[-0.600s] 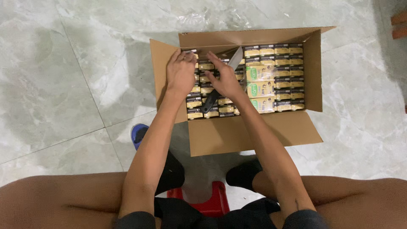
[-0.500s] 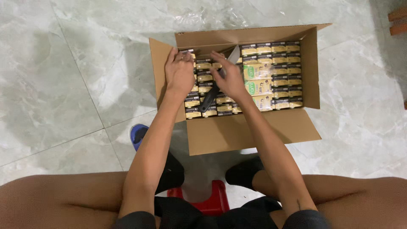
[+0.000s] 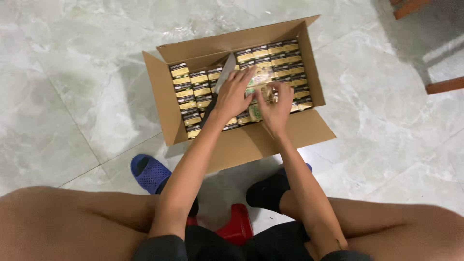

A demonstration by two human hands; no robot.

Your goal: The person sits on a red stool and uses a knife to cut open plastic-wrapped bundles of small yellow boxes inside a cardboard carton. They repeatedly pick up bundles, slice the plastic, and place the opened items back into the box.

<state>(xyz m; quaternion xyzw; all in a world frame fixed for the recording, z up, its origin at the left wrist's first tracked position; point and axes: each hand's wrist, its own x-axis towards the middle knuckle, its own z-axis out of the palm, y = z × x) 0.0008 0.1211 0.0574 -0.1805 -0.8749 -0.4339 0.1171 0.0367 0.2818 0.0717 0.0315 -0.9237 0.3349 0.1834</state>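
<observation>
Fingers: left hand lies spread and flat over the middle rows of small packets, gripping nothing; right hand has its fingertips curled and pinched on a green-and-yellow packet near the front row, though how firmly they hold cannot be told
Carton: open cardboard box on the marble floor, four flaps folded outward, near flap lying toward the person
Contents: yellow-and-black packets stand in tight rows and fill the box almost wall to wall; a few green-labelled ones sit under the two hands
Knife: a grey blade pokes up from between the rows just left of the left hand; its handle is hidden, no hand touches it
Step in hand: judged as working one packet free of the packed rows, the left hand steadying its neighbours
Next move calls for: a straight upward lift, since the rows are tight; care is needed near the blade beside the left hand
Surroundings: blue slipper, red stool beneath the seated person
</observation>
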